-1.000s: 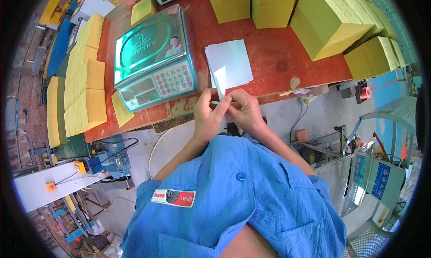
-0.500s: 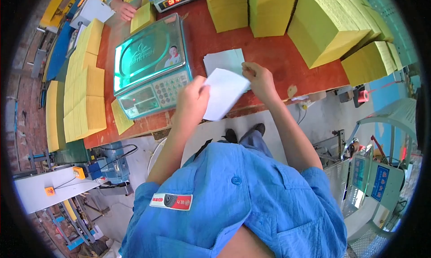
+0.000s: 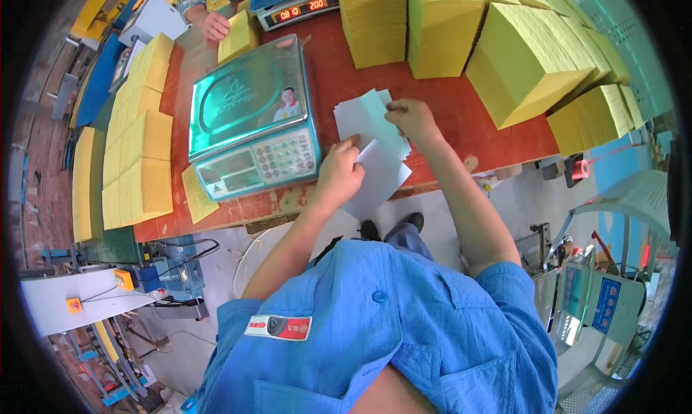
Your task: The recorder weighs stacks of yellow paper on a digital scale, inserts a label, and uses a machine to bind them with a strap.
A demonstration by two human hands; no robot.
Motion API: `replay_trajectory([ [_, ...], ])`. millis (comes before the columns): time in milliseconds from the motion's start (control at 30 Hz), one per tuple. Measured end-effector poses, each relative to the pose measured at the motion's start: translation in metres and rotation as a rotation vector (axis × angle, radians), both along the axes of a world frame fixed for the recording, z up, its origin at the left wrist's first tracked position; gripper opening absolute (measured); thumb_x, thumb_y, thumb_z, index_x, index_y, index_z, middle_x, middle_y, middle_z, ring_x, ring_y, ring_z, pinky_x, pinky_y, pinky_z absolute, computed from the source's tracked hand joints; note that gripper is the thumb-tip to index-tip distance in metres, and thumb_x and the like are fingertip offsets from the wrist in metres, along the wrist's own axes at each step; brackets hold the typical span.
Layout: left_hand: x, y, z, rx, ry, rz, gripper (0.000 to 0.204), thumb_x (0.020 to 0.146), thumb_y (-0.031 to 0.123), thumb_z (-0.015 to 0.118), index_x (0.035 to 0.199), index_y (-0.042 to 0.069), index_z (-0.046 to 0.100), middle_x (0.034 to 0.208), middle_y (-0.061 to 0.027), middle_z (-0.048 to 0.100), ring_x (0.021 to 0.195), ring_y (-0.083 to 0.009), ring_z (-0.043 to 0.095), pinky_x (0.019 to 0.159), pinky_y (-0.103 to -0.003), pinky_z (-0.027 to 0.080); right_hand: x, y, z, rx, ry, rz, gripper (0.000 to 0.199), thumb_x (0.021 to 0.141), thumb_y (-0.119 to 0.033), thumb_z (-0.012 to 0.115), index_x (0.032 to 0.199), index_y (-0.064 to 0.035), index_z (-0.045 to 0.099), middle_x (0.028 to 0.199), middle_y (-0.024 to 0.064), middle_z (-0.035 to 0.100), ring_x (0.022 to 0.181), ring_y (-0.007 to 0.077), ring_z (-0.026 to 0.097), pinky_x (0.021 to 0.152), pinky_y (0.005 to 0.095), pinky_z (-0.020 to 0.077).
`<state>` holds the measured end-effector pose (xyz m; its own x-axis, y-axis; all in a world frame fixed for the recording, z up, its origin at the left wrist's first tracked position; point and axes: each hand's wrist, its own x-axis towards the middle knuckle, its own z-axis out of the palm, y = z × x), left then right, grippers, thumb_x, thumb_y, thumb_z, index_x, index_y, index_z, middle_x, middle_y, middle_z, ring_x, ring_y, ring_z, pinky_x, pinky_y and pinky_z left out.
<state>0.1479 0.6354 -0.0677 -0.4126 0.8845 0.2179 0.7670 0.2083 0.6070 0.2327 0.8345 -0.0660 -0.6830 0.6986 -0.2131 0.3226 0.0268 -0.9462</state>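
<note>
My left hand is closed on white paper sheets, its thumb and fingers at their left side. These sheets hang over the front edge of the red table and overlap a small pile of pale paper lying there. My right hand is pinched at the pile's right edge, with a sheet's corner seemingly between thumb and forefinger. To the left of my left hand stands a digital scale with a teal body and a clear cover on its pan.
Tall yellow paper stacks line the table's far right, and more yellow stacks its left. A second scale with a red lit display stands at the back, near another person's hand. A loose yellow sheet lies near the front edge.
My left hand has moved right and down, bringing its white paper over the pile's near part. My right hand has shifted slightly to the pile's edge. The view has tilted a little.
</note>
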Motion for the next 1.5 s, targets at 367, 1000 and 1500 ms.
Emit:
replay_trajectory([
  [367,0.011,-0.007,-0.006,0.118,-0.007,-0.005,0.020,0.076,0.001,0.053,0.091,-0.010,0.058,0.127,-0.0249,0.056,0.114,-0.0427,0.053,0.099,-0.045,0.044,0.027,-0.038,0.010,0.524,-0.051,-0.036,0.022,0.075,-0.022,0.074,0.076,-0.0029,0.063,0.074,0.0137,0.066,0.071,0.0315,0.064,0.064,0.0423,0.0495],
  [1000,0.018,0.011,0.057,0.081,0.202,0.116,0.017,0.084,0.008,0.055,0.097,0.002,0.065,0.089,-0.0191,0.065,0.079,-0.0385,0.064,0.072,-0.046,0.053,0.061,-0.060,0.008,0.363,-0.013,-0.097,0.020,0.085,-0.018,0.064,0.085,0.0024,0.065,0.070,0.0155,0.065,0.066,0.0217,0.064,0.063,0.0336,0.0501],
  [1500,0.014,0.033,0.002,0.120,-1.079,0.146,0.028,0.087,0.024,0.072,0.101,0.000,0.066,0.092,-0.0037,0.065,0.084,-0.0102,0.058,0.078,-0.026,0.047,0.057,-0.069,-0.017,-0.004,0.274,-0.079,0.019,0.087,-0.015,0.065,0.095,0.0028,0.066,0.078,0.0084,0.066,0.072,0.0123,0.060,0.066,0.0293,0.0500],
])
